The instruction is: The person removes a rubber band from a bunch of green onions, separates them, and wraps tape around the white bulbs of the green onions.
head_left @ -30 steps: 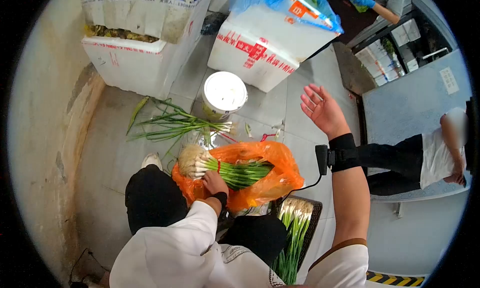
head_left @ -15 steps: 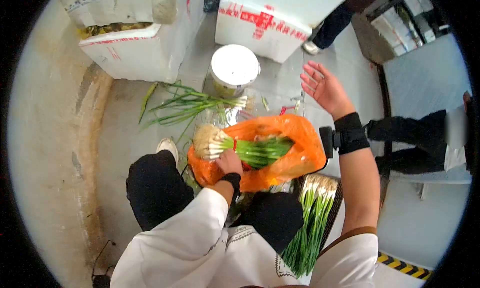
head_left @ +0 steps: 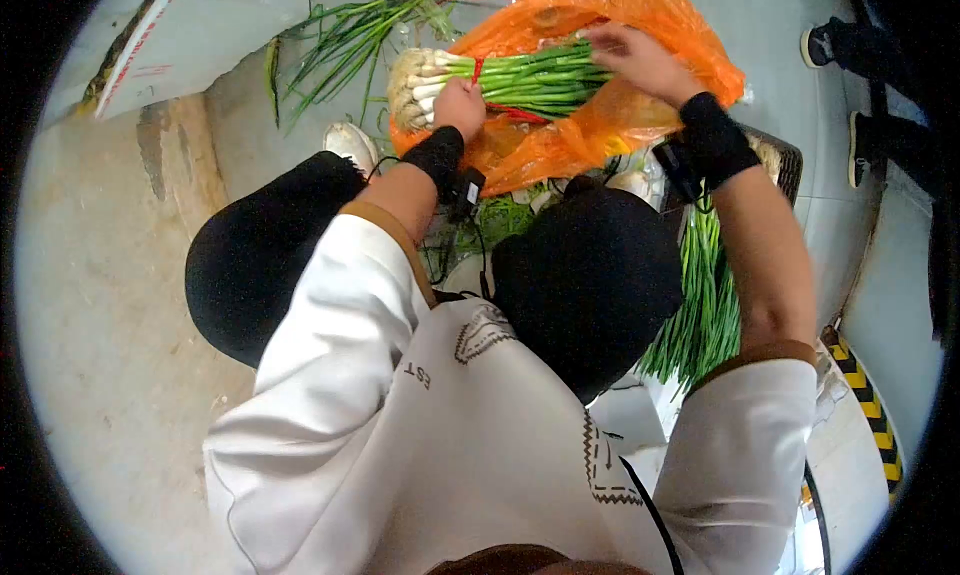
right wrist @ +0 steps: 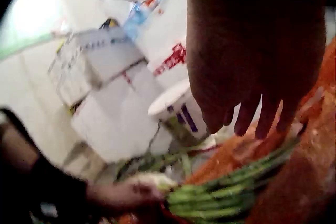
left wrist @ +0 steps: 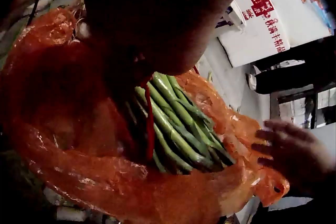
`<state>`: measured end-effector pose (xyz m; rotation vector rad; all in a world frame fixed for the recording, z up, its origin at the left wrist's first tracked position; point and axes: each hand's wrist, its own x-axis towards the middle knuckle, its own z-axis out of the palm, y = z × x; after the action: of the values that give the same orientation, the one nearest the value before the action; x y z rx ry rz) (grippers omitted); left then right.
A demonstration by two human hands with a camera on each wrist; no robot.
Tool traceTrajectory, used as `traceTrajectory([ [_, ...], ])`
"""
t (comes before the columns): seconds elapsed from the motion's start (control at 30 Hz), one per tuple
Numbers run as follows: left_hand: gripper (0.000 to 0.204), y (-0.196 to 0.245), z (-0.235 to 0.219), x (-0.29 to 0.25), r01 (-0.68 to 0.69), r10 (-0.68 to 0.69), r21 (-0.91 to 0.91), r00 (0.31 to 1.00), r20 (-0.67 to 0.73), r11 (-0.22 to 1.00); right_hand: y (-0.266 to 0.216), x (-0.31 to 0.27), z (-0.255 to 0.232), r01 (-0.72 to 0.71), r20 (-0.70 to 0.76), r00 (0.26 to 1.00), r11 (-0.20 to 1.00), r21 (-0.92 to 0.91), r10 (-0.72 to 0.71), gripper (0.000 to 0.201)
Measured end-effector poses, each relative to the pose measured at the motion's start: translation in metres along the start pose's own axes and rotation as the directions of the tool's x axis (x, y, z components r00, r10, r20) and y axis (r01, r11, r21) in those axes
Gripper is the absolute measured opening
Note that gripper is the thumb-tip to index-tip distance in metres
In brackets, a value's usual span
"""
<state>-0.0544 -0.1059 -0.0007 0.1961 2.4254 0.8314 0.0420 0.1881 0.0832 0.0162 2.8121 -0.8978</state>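
Observation:
A thick bunch of green onions (head_left: pixel 545 83), tied with a red band, lies on a crumpled orange plastic bag (head_left: pixel 700 50), its white roots toward the left. My left hand (head_left: pixel 460 108) grips the bunch beside the band, near the bulbs; its fingers are partly hidden. Over the leafy end, my right hand (head_left: pixel 645 63) is spread with nothing held. From the left wrist, the right hand (left wrist: pixel 294 153) shows beside the bag's edge with its fingers apart. In the right wrist view its fingers (right wrist: pixel 268 116) point down above the green stalks.
Loose green onions (head_left: pixel 365 35) lie on the floor beyond the bag. More green onions (head_left: pixel 700 295) rest by a dark crate (head_left: pixel 785 160) at the right. A white bucket (right wrist: pixel 178 111) and foam boxes (right wrist: pixel 121 113) stand farther off. Another person's legs (head_left: pixel 885 55) are at right.
My right hand has come down from its raised place at the right to over the leaf end. The left hand stays on the bunch. The head view has tilted down.

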Motion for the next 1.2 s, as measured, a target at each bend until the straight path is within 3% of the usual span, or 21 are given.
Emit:
traceTrajectory([
  [0.03,0.027,0.001,-0.004,0.003,0.022,-0.022,0.011,0.999,0.039,1.0,-0.006,-0.004,0.016,-0.005,0.081,0.997,0.99,-0.141,0.017,0.061],
  [0.1,0.028,0.002,-0.008,0.006,0.006,-0.007,0.012,0.998,0.061,1.0,-0.019,-0.021,0.049,0.056,0.017,0.998,0.934,-0.354,-0.053,0.081],
  [0.2,0.025,0.0,-0.015,0.014,0.02,0.012,-0.175,0.983,0.181,0.984,-0.024,-0.014,0.093,0.019,-0.091,0.993,0.876,-0.483,-0.072,0.086],
  [0.23,0.025,0.006,-0.018,0.014,0.03,0.001,-0.163,0.982,0.186,0.986,-0.022,-0.013,0.1,0.018,-0.089,0.994,0.883,-0.469,-0.068,0.086],
  [0.3,0.024,0.02,-0.026,0.013,0.202,-0.089,-0.312,0.936,0.34,0.928,-0.02,-0.007,0.108,-0.058,-0.194,0.979,0.844,-0.534,-0.056,0.094],
  [0.37,0.023,0.012,-0.021,0.019,0.2,-0.087,-0.356,0.947,0.311,0.913,-0.019,-0.004,0.118,-0.082,-0.242,0.967,0.816,-0.573,-0.073,0.096],
  [0.43,0.02,0.025,-0.026,0.018,0.279,-0.148,-0.425,0.937,0.315,0.861,-0.027,-0.003,0.104,-0.112,-0.201,0.98,0.819,-0.563,-0.004,0.092],
  [0.47,0.017,0.027,-0.037,0.021,0.309,-0.131,-0.407,0.903,0.409,0.86,-0.03,-0.006,0.096,-0.104,-0.241,0.969,0.805,-0.584,-0.049,0.078],
  [0.5,0.017,0.016,-0.037,0.03,0.32,-0.142,-0.393,0.897,0.418,0.862,-0.037,-0.006,0.083,-0.111,-0.238,0.971,0.813,-0.572,-0.035,0.078],
  [0.57,0.018,0.006,-0.031,0.046,0.234,-0.044,-0.419,0.909,0.414,0.877,-0.051,-0.004,0.065,-0.07,0.027,0.993,0.757,-0.65,0.115,0.097],
  [0.63,0.019,0.012,-0.034,0.048,0.236,-0.08,-0.378,0.919,0.385,0.895,-0.037,0.007,0.079,-0.085,0.03,0.991,0.778,-0.623,0.132,0.102],
  [0.7,0.017,0.048,-0.046,0.032,0.363,-0.161,-0.436,0.887,0.433,0.824,-0.041,0.019,0.061,-0.078,0.162,0.963,0.8,-0.595,0.214,0.102],
  [0.73,0.015,0.061,-0.056,0.027,0.242,-0.102,-0.303,0.905,0.413,0.922,-0.051,0.024,0.039,-0.053,0.271,0.928,0.809,-0.585,0.256,0.101],
  [0.77,0.015,0.06,-0.06,0.033,0.242,-0.104,-0.296,0.904,0.414,0.924,-0.05,0.026,0.038,-0.056,0.269,0.928,0.813,-0.58,0.256,0.101],
  [0.87,0.023,0.06,-0.071,0.058,-0.175,0.128,0.039,0.837,0.532,0.984,-0.043,0.036,0.035,-0.066,0.233,0.944,0.825,-0.561,0.234,0.096],
  [0.9,0.023,0.063,-0.071,0.062,-0.183,0.131,0.046,0.835,0.534,0.982,-0.041,0.037,0.031,-0.074,0.225,0.945,0.826,-0.558,0.237,0.096],
  [0.97,0.023,0.068,-0.072,0.067,0.125,-0.018,-0.181,0.867,0.498,0.975,-0.039,0.044,0.019,-0.082,0.299,0.918,0.863,-0.498,0.26,0.096],
  [1.03,0.026,0.089,-0.074,0.057,0.083,0.016,-0.197,0.889,0.457,0.977,-0.034,0.056,0.008,-0.115,0.297,0.913,0.876,-0.469,0.279,0.099],
  [1.1,0.043,0.099,-0.068,0.051,0.088,-0.01,-0.28,0.963,0.268,0.956,-0.033,0.058,0.004,-0.09,0.316,0.915,0.891,-0.445,0.25,0.101],
  [1.13,0.054,0.105,-0.07,0.053,0.141,-0.031,-0.317,0.945,0.326,0.938,-0.02,0.072,0.013,-0.097,0.405,0.879,0.925,-0.366,0.252,0.103],
  [1.2,0.052,0.092,-0.066,0.06,0.102,0.023,-0.328,0.934,0.357,0.939,-0.022,0.073,0.019,-0.092,0.358,0.898,0.906,-0.412,0.254,0.104],
])
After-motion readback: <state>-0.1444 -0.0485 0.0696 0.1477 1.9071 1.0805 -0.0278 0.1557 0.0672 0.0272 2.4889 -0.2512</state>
